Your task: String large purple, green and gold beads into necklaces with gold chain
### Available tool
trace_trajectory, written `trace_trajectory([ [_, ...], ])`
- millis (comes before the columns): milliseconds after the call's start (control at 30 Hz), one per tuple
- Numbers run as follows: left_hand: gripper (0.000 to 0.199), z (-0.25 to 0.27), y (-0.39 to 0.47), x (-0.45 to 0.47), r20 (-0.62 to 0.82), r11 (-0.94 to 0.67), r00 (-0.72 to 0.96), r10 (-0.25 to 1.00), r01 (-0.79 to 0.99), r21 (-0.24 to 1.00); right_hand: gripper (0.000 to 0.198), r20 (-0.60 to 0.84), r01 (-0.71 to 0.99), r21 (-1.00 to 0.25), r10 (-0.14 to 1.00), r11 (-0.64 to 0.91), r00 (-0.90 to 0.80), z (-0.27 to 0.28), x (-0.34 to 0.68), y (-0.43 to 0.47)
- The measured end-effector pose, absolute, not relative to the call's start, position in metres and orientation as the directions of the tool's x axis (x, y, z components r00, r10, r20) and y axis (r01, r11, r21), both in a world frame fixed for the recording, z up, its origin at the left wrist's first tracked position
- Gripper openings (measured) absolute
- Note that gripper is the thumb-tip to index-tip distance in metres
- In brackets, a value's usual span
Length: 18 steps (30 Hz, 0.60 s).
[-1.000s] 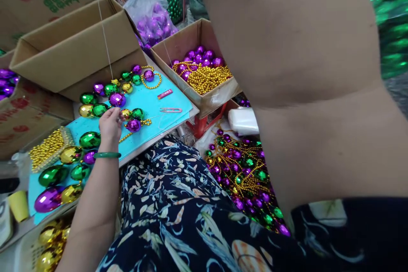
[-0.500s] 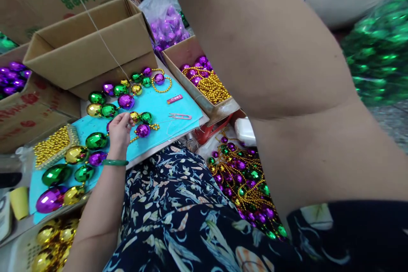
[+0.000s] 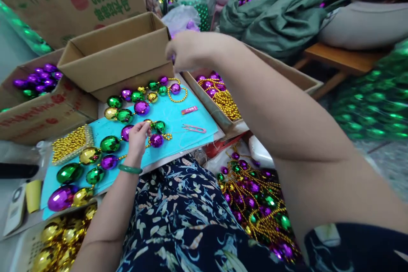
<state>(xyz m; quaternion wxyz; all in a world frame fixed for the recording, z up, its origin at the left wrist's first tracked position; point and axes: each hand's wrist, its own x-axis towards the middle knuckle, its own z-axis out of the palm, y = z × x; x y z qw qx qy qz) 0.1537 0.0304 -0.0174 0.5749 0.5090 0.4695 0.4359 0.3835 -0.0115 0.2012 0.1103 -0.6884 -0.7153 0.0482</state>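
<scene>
My left hand (image 3: 139, 138), with a green bangle at the wrist, is over the blue sheet (image 3: 174, 125). Its thumb and forefinger pinch a strand of shiny beads beside a green bead (image 3: 160, 126) and a purple bead (image 3: 156, 140). Larger green, gold and purple beads (image 3: 110, 144) continue the strand to the left. Raised above the back edge of the sheet, my right hand (image 3: 188, 52) has curled, blurred fingers near the open brown carton (image 3: 117, 61). What they hold, if anything, I cannot make out. Pink thread snips (image 3: 194, 128) lie on the sheet.
A tray of small gold beads (image 3: 70, 142) sits at the left, near a yellow cup (image 3: 33, 195). Behind my right arm is a box of purple beads and gold chains (image 3: 225, 104). Finished-looking strands (image 3: 251, 197) pile up below. A gold-ball basket (image 3: 27, 248) stands lower left.
My right hand has come into view, above the sheet's back edge, with the forearm lower across the picture. My left hand keeps its pinch on the strand. The view has shifted, showing more background.
</scene>
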Motion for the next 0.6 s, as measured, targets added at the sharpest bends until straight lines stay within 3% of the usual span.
trace_trajectory([
  [67,0.022,-0.016,0.031,0.154,-0.081,0.081,0.187,0.979,0.008,0.997,0.028,0.047,0.989,-0.134,0.998,0.055,-0.049,0.187,0.393,-0.012],
  [133,0.022,-0.012,0.031,0.155,-0.064,0.060,0.189,0.980,0.028,0.998,0.025,0.024,0.982,-0.183,0.999,0.039,-0.035,0.169,0.399,-0.011],
  [200,0.020,-0.006,0.029,0.158,-0.041,0.029,0.199,0.979,0.064,0.998,0.024,0.015,0.942,-0.334,1.000,0.024,-0.020,0.147,0.398,-0.008],
  [267,0.019,0.001,0.027,0.162,-0.013,-0.007,0.207,0.978,0.093,0.996,0.026,-0.009,0.825,-0.565,1.000,0.004,-0.011,0.123,0.387,-0.004],
  [333,0.018,0.009,0.026,0.166,0.020,-0.041,0.212,0.977,0.097,0.994,0.032,-0.085,0.618,-0.785,0.996,-0.043,-0.037,0.099,0.369,0.000],
  [400,0.017,0.015,0.026,0.169,0.055,-0.077,0.224,0.973,0.090,0.993,0.037,-0.181,0.405,-0.909,0.970,-0.102,-0.162,0.077,0.351,0.005],
  [500,0.018,0.021,0.031,0.168,0.074,-0.095,0.230,0.970,0.084,0.992,0.015,-0.304,0.296,-0.932,0.897,-0.210,-0.321,0.056,0.340,0.016],
  [600,0.018,0.020,0.039,0.162,0.042,-0.055,0.213,0.976,0.055,0.997,0.011,-0.290,0.304,-0.926,0.936,-0.222,-0.199,0.054,0.352,0.030],
])
